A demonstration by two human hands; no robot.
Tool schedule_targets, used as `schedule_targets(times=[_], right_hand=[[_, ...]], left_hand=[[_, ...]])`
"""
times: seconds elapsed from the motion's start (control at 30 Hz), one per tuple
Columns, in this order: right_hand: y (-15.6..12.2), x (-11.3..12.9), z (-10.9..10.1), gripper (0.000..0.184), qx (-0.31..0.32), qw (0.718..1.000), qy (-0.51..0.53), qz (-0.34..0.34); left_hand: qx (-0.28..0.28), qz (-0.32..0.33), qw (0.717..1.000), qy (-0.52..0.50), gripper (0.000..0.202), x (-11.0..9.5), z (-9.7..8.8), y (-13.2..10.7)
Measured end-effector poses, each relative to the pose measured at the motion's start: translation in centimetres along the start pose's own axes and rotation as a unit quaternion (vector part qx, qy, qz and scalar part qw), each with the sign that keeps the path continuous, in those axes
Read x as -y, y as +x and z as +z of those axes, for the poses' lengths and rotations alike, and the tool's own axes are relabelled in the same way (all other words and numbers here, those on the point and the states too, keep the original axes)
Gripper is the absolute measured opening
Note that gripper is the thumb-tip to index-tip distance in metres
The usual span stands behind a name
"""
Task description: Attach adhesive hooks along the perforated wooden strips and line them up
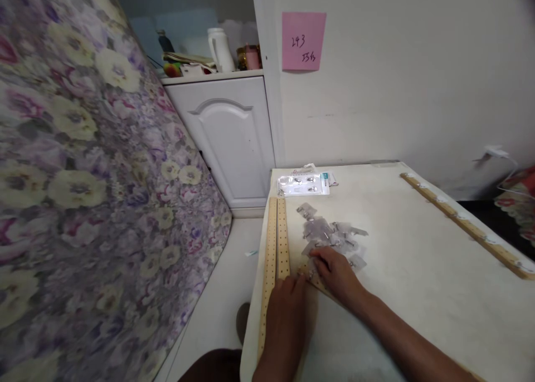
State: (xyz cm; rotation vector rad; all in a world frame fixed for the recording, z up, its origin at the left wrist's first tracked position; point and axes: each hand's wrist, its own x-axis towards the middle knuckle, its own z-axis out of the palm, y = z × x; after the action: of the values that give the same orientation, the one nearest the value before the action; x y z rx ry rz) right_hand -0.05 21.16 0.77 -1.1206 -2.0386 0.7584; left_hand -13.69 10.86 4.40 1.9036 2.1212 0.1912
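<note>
1. A pale wooden strip [318,283], narrow, smooth and drilled with small round holes, is lying on the white table [418,293] between the two hands, partly hidden by them.
2. Clear, thin plastic packets [317,228] with shiny metal pieces inside are lying in a loose, overlapping heap just beyond the hands.
3. The left hand [288,301] is resting with curled fingers at the strip's far end; I cannot tell whether it is gripping the wood.
4. The right hand [337,273] is keeping thumb and forefinger close together above the strip, at the near edge of the heap; what lies between them is too small to tell.
5. The strip's long axis is slanting, its far end pointing toward the table's left edge and its body running nearer and rightward.
6. Two more perforated strips, an outer strip [271,243] and an inner strip [283,231], are lying side by side along the left edge, pointing away from the person.
7. One hooked wooden rail [455,218] is running along the right edge, carrying about five hooks.
8. The packets are overlapping too much to count; flat clear packaging [298,184] is lying beyond them.
</note>
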Motion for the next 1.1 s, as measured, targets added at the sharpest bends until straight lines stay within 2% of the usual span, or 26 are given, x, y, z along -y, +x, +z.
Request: schedule_targets(times=[0.17,0.4,0.7,1.1], right_hand=[[0.1,0.1,-0.1,0.025,0.001,1.000,0.006,0.006],[0.0,0.2,-0.1,0.025,0.002,1.000,0.004,0.002],[0.1,0.1,-0.1,0.025,0.005,1.000,0.003,-0.003],[-0.2,-0.1,-0.1,0.025,0.008,1.000,0.003,0.010]], left_hand=[[0.023,-0.016,1.000,-0.009,0.059,0.2,-0.5,-0.1],[0.030,-0.015,0.999,-0.015,0.058,-0.1,-1.4,-0.2],[0.006,-0.004,1.000,-0.012,0.049,-0.2,-0.6,-0.2],[0.014,0.000,1.000,0.010,0.049,-0.3,-0.3,0.0]])
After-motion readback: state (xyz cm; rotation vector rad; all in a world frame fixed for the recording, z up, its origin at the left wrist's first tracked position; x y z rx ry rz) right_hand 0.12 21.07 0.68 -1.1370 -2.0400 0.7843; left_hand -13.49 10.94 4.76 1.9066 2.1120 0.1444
